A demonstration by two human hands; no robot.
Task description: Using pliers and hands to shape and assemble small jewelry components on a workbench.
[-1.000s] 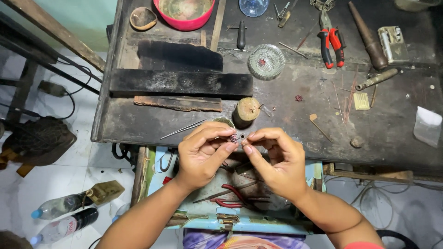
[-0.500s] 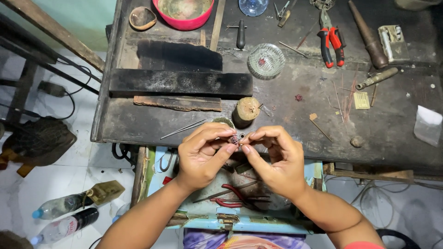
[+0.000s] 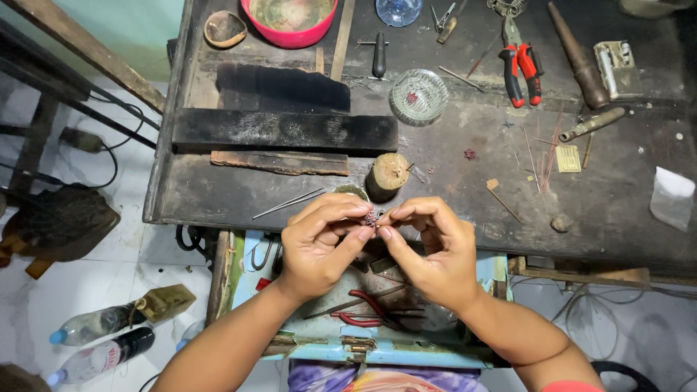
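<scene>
My left hand (image 3: pixel 319 243) and my right hand (image 3: pixel 428 250) meet fingertip to fingertip over the near edge of a dark wooden workbench (image 3: pixel 450 181). Between the pinched fingers of both hands sits a tiny reddish metal piece (image 3: pixel 372 218), mostly hidden by the fingertips. Just behind the hands stands a short round wooden peg (image 3: pixel 386 174). Below the hands is a light blue tray (image 3: pixel 370 348) holding red-handled pliers (image 3: pixel 363 308) and small scraps.
On the bench lie a black block (image 3: pixel 283 131), a thin metal wire (image 3: pixel 287 205), a round glass dish (image 3: pixel 419 94), red-handled pliers (image 3: pixel 521 65), a red bowl (image 3: pixel 290 18) and a tapered metal mandrel (image 3: pixel 577 54). Plastic bottles (image 3: pixel 94 341) lie on the tiled floor at left.
Both hands stay pinched on the small piece; the fingers shift only slightly.
</scene>
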